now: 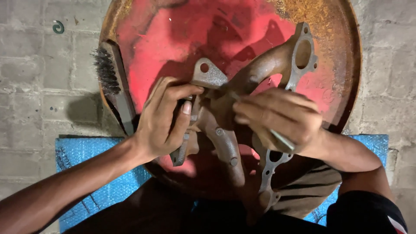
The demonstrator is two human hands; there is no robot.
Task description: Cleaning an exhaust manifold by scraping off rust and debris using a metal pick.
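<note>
A rusty cast-metal manifold (264,65) with several branching pipes and bolt flanges lies on a round red, rusted metal disc (173,39). My left hand (167,119) grips its left flange, thumb pressed on the edge. My right hand (277,119) holds a thin grey metal tool (281,139) like a pen, its tip hidden against the manifold's middle junction. Both hands are on the part, close together.
A wire brush (113,82) with dark bristles leans over the disc's left rim. A blue bubble-textured mat (86,156) lies on the grey paved floor under my arms. A small teal ring (58,27) sits on the paving at top left.
</note>
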